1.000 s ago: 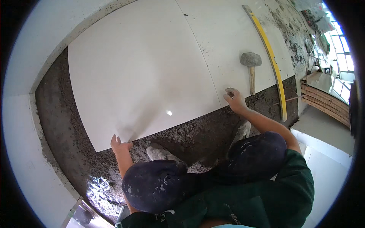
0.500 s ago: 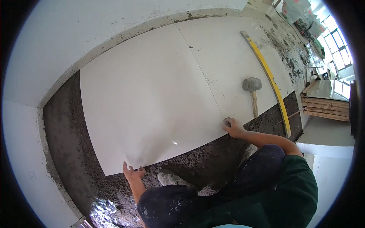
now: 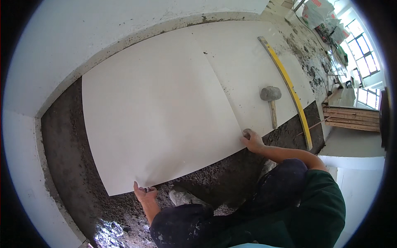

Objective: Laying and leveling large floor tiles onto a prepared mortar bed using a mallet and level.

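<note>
A large white floor tile [image 3: 153,99] lies in front of me. Its right edge stands slightly above the neighbouring white tile [image 3: 235,53]. My left hand [image 3: 145,193] grips the tile's near edge toward its left corner, with one finger stretched over the top and the others curled at the edge, partly hidden. At the near right corner my right hand [image 3: 253,141] is closed around the tile's edge. Something grey and rounded shows at its fingertips; I cannot tell what it is. A rubber mallet [image 3: 271,94] with a wooden handle rests on the neighbouring tile.
A long yellow level [image 3: 289,84] lies across the right tile, its near end over dark, crumbly mortar [image 3: 215,173]. A white wall [image 3: 124,25] borders the far side. Stacked boxed panels [image 3: 351,118] stand at the right, with plastic bags [image 3: 318,14] farther back.
The large tile's right edge has risen a little from the neighbouring tile, and the seam now shows as a step. Both hands stay at its near edge. The whole view has shifted slightly.
</note>
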Demonstrator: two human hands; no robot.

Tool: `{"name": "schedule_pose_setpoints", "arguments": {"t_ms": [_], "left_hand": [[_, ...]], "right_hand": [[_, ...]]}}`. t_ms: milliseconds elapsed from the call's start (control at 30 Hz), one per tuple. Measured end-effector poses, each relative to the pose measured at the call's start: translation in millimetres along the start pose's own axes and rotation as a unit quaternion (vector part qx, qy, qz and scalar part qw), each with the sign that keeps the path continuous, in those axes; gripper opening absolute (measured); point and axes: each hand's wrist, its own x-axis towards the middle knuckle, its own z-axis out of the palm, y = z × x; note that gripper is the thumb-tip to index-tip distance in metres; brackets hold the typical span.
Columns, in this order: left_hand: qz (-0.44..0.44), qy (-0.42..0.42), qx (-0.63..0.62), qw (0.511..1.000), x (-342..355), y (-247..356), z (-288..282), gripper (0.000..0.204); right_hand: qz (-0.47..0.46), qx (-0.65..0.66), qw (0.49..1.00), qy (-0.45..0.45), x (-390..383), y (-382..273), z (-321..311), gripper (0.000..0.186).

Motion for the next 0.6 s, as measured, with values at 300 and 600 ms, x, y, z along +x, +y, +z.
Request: {"name": "schedule_pose_setpoints", "arguments": {"t_ms": [300,600], "left_hand": [[0.019,-0.051,-0.008,0.998,6,5,-24,0.029],[-0.013,-0.077,0.022,0.997,-21,-8,-4,0.024]], "right_hand": [[0.16,0.315,0.923,-0.152,48,-14,24,0.068],[0.173,0.065,0.974,-0.129,68,15,2,0.067]]}}
